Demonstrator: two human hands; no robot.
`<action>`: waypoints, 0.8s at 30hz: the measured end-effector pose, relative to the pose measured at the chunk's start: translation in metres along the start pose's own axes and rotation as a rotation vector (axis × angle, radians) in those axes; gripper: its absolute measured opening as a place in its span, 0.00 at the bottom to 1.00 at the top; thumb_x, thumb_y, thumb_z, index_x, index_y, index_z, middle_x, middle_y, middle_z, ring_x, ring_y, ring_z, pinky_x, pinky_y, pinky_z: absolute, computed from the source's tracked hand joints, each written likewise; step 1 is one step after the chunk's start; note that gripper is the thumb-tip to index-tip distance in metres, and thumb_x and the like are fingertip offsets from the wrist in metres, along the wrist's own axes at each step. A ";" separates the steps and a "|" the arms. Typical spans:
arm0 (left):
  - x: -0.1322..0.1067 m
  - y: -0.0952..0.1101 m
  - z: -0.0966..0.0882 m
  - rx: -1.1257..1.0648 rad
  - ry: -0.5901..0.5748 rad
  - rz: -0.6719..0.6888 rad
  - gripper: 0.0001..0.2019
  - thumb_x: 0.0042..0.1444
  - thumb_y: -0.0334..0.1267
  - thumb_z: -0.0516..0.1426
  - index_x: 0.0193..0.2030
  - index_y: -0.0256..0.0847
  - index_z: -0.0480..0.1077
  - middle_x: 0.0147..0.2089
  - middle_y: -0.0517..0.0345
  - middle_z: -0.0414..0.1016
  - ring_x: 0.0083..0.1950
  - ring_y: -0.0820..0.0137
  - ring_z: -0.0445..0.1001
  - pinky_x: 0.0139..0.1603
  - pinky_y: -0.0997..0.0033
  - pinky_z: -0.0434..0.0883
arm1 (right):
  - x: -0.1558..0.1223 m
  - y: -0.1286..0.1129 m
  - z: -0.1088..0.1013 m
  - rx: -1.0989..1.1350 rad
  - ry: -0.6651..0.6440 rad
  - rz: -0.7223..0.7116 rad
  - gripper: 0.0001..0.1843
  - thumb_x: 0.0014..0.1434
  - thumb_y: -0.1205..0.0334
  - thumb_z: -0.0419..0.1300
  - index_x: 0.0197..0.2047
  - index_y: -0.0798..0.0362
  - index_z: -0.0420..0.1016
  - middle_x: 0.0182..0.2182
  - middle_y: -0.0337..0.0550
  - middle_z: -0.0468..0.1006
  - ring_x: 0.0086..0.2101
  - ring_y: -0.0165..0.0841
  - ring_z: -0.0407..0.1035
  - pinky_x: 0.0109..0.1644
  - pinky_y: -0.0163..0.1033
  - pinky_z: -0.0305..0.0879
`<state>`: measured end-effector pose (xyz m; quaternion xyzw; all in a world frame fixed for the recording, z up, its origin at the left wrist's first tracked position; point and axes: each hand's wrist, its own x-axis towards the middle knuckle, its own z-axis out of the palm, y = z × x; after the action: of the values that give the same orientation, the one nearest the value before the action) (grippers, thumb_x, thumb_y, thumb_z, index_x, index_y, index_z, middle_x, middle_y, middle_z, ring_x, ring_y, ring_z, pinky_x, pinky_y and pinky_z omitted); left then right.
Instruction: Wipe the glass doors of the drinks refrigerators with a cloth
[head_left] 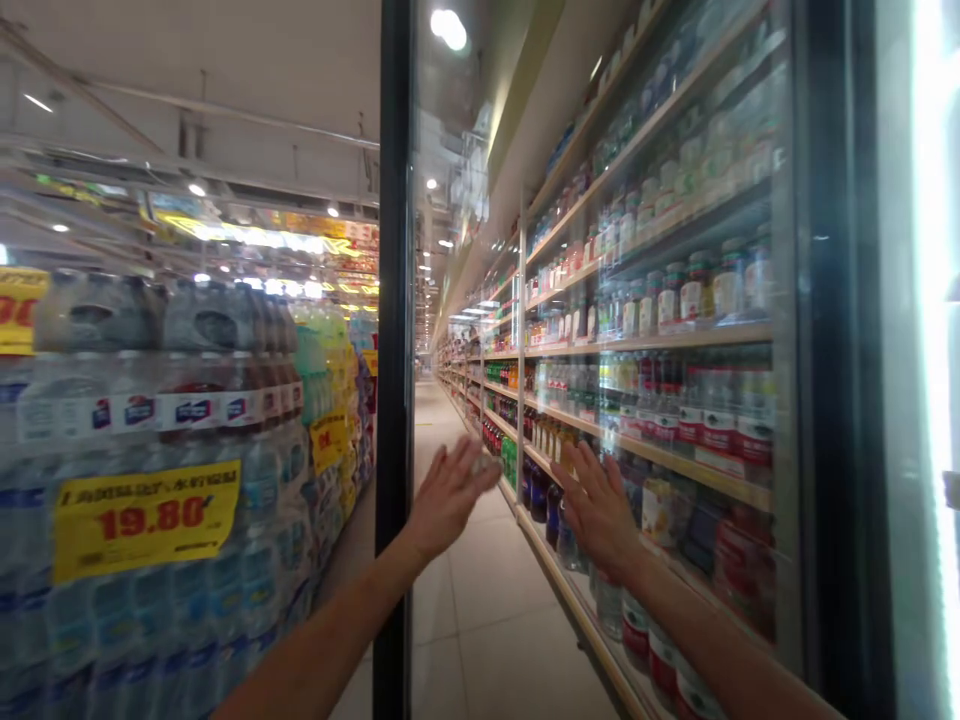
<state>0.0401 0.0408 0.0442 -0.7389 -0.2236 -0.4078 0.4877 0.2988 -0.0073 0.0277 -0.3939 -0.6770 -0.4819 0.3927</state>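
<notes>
Head view shows both bare arms reaching up from the bottom edge toward a glass door (465, 200) that fills the middle and right of the frame, between its black door frame (394, 250) just left of centre and a dark upright (832, 350) at the right. The left hand (450, 497) is raised just right of the black frame, a little below centre, palm turned toward the glass, its fingers (480, 465) straight and slightly spread, holding nothing. The right hand (600, 508) is at the same height, just right of the left one and apart from it, back toward the camera, its fingers (581, 465) spread and pointing up, also empty. Whether either palm touches the glass cannot be told. Through the glass, long wooden shelves (645, 345) run away into the distance on the right side, stocked with rows of bottles (697, 285) with red, white and dark labels, blurred by reflections. A pale tiled floor (487, 620) runs down the aisle between the hands and the bottom edge. At the left of the frame stand stacked shrink-wrapped packs of water bottles (187, 400), and a yellow price tag (146, 517) reading 19.80 hangs on them at lower left. A bright white light strip (934, 300) runs down the far right edge.
</notes>
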 end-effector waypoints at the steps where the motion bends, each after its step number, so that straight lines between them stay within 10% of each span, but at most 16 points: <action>1: -0.005 0.001 -0.001 -0.036 -0.039 0.139 0.22 0.56 0.30 0.52 0.57 0.53 0.61 0.65 0.56 0.56 0.68 0.64 0.47 0.64 0.56 0.52 | 0.002 -0.001 0.001 0.006 0.000 -0.003 0.24 0.57 0.68 0.49 0.58 0.51 0.62 0.61 0.49 0.58 0.63 0.40 0.42 0.63 0.55 0.42; 4: -0.004 -0.008 -0.002 -0.061 -0.083 0.249 0.22 0.57 0.31 0.52 0.57 0.54 0.61 0.64 0.59 0.58 0.68 0.67 0.49 0.65 0.59 0.49 | 0.003 -0.001 0.005 -0.001 -0.002 -0.012 0.25 0.56 0.68 0.50 0.58 0.51 0.62 0.61 0.48 0.58 0.63 0.40 0.43 0.63 0.56 0.41; 9: 0.029 -0.031 -0.003 0.055 0.127 -0.215 0.22 0.56 0.25 0.50 0.56 0.45 0.64 0.66 0.45 0.52 0.68 0.58 0.45 0.61 0.50 0.55 | 0.002 0.004 0.008 -0.010 -0.013 -0.025 0.24 0.57 0.68 0.49 0.57 0.49 0.63 0.61 0.46 0.58 0.63 0.40 0.43 0.63 0.56 0.41; 15: 0.014 -0.019 -0.006 -0.045 -0.033 0.205 0.21 0.57 0.29 0.51 0.56 0.52 0.63 0.63 0.56 0.59 0.68 0.66 0.48 0.63 0.59 0.56 | 0.003 0.004 0.004 -0.005 -0.024 -0.035 0.25 0.57 0.69 0.48 0.59 0.50 0.61 0.61 0.48 0.58 0.63 0.40 0.43 0.63 0.57 0.41; 20: 0.053 -0.036 -0.004 0.045 0.145 -0.211 0.20 0.57 0.27 0.49 0.56 0.44 0.64 0.66 0.44 0.53 0.69 0.58 0.43 0.62 0.50 0.55 | 0.005 0.007 0.006 -0.001 0.004 -0.027 0.26 0.58 0.69 0.48 0.60 0.50 0.59 0.61 0.48 0.58 0.63 0.39 0.44 0.63 0.56 0.41; 24: 0.047 -0.023 -0.001 -0.026 0.079 0.134 0.21 0.57 0.27 0.50 0.56 0.48 0.63 0.65 0.51 0.55 0.69 0.63 0.43 0.63 0.56 0.54 | 0.009 0.007 0.006 -0.003 0.033 -0.015 0.26 0.59 0.68 0.48 0.61 0.51 0.58 0.61 0.50 0.58 0.63 0.39 0.43 0.63 0.56 0.42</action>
<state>0.0491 0.0462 0.0956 -0.7418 -0.1488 -0.4059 0.5127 0.3012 0.0010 0.0367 -0.3813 -0.6728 -0.4923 0.3995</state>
